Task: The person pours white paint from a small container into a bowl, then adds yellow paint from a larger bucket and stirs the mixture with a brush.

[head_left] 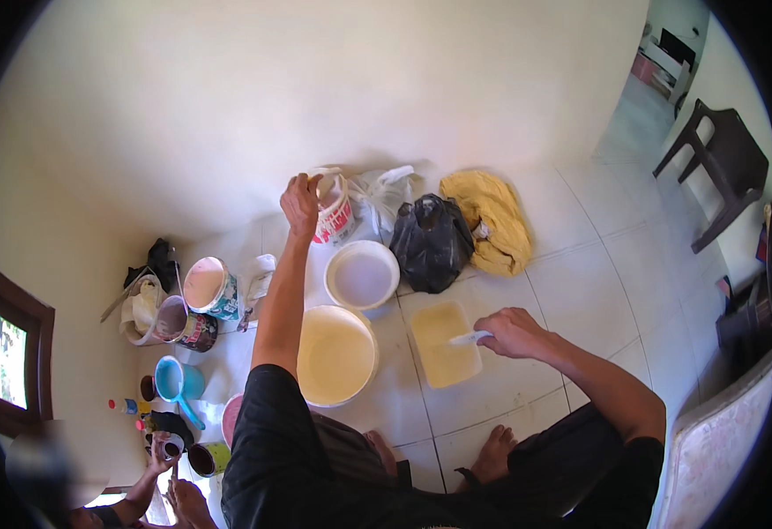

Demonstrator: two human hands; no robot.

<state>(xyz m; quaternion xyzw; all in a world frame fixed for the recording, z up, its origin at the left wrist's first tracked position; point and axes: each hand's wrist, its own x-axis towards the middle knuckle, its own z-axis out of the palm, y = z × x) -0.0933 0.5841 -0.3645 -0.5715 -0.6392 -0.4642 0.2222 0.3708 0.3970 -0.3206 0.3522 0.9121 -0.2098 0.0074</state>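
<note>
My right hand [514, 334] is wrapped round a white-handled tool [469, 338], whose far end reaches into a rectangular tub [449, 379] of cream-yellow paint. Which kind of tool it is, the blurred end does not show. My left hand [299, 205] is raised by a white bucket with red print [335, 219], fingers closed; what they hold, if anything, I cannot make out. Between my arms stand a large round tub [370, 370], pale yellow inside, and a white bucket [390, 295] with a pale greyish inside.
Against the wall rest a black plastic bag [430, 242], a yellow sack [496, 220] and a clear bag [377, 196]. Paint buckets [218, 295] and a blue dipper [179, 381] stand left. Another person's hands [170, 458] hold a small cup lower left. A dark chair [728, 159] stands right.
</note>
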